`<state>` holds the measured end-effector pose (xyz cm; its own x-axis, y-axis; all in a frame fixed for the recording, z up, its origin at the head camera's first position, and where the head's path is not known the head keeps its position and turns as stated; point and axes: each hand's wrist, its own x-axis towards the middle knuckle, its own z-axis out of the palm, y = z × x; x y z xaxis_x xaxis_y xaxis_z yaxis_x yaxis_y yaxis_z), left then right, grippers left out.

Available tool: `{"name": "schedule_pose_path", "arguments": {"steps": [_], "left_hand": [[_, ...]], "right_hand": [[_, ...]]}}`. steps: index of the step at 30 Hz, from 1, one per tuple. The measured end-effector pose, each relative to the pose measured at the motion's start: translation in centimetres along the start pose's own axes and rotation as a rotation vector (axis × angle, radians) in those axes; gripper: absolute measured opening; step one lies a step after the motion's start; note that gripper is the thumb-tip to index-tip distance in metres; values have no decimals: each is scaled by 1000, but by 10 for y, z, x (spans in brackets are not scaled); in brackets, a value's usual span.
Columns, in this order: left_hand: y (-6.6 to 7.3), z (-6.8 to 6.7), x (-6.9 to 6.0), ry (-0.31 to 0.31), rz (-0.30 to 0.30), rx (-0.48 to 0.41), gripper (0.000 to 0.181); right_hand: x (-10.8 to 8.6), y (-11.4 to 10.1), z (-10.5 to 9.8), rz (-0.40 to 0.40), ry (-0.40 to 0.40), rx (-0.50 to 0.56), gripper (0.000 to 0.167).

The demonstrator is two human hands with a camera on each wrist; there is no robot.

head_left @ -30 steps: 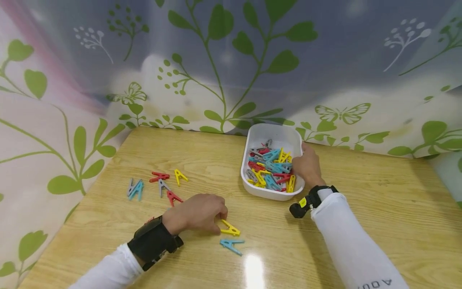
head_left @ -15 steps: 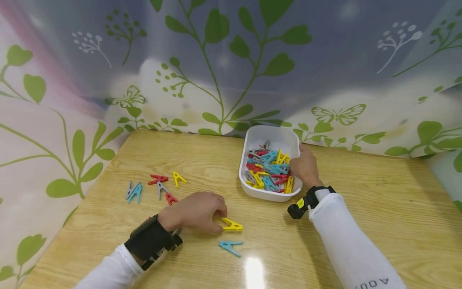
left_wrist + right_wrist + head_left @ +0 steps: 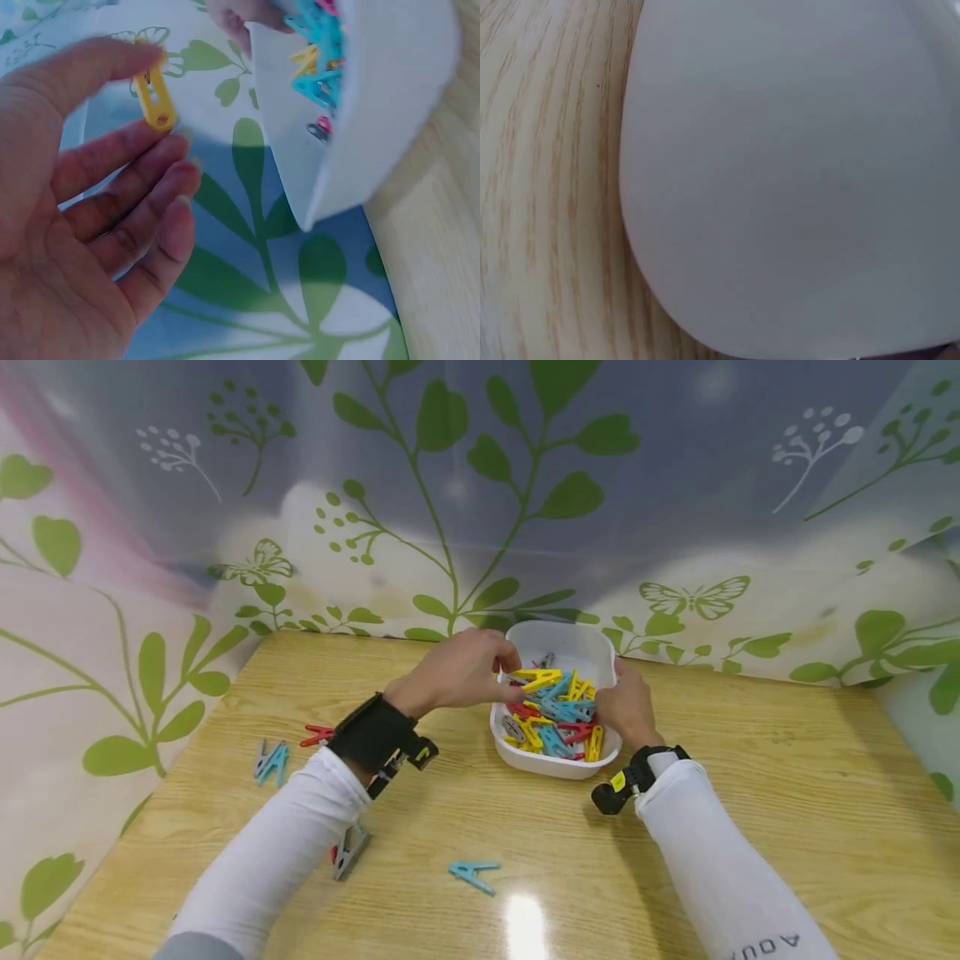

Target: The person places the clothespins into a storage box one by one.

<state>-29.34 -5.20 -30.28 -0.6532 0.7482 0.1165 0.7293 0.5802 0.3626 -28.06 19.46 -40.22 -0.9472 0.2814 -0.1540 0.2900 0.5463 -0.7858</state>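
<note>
My left hand (image 3: 468, 668) pinches a yellow clothespin (image 3: 156, 101) between thumb and index finger, over the left rim of a white plastic bin (image 3: 551, 767). In the left wrist view its other fingers are loosely bent below the clothespin. Yellow, blue, red and grey clothespins (image 3: 555, 739) lie heaped in the bin. My right hand (image 3: 628, 703) grips the bin's right rim, thumb inside. The right wrist view is filled mostly by the bin's outer wall (image 3: 780, 180); no right fingers show clearly there.
A blue clothespin (image 3: 474, 874) lies on the wooden table (image 3: 720, 810) at the front. Further left are a grey clothespin (image 3: 350, 852), a red clothespin (image 3: 317, 735) and a blue clothespin (image 3: 272, 763). My left arm covers part of that area. A leaf-patterned curtain (image 3: 420, 527) stands behind the bin.
My left hand has picked up the yellow clothespin from the table and carried it up and right to the bin. The right hand stays on the bin's rim.
</note>
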Motion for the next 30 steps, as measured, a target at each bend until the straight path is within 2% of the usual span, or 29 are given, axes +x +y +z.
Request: {"name": "schedule_pose_path", "arguments": {"steps": [3,7,12,15,20,23,26,30], "left_hand": [[0,0,16,17,-26,-24,29],[1,3,27,47,-61,12,33],[-3,12,30,97,-65,22,47],[-8,15,25,108,-61,-2,45],[-13,17,12,90,-9,-56,26],[-13,19,-1,45,49,-95,11],[-10,25,-21,-32,95,-127,12],[-3,43,-54,-173,103,-124,12]], "right_hand": [[0,-2,2,0,-8,0,66],[1,-3,4,2,-18,9,67],[0,-4,5,-5,-24,8,68],[0,-3,5,3,-27,3,69],[0,-2,2,10,-26,-4,68],[-1,-1,0,9,-21,-10,67],[-1,-1,-2,10,-12,-4,67],[0,1,-2,5,-9,11,68]]}}
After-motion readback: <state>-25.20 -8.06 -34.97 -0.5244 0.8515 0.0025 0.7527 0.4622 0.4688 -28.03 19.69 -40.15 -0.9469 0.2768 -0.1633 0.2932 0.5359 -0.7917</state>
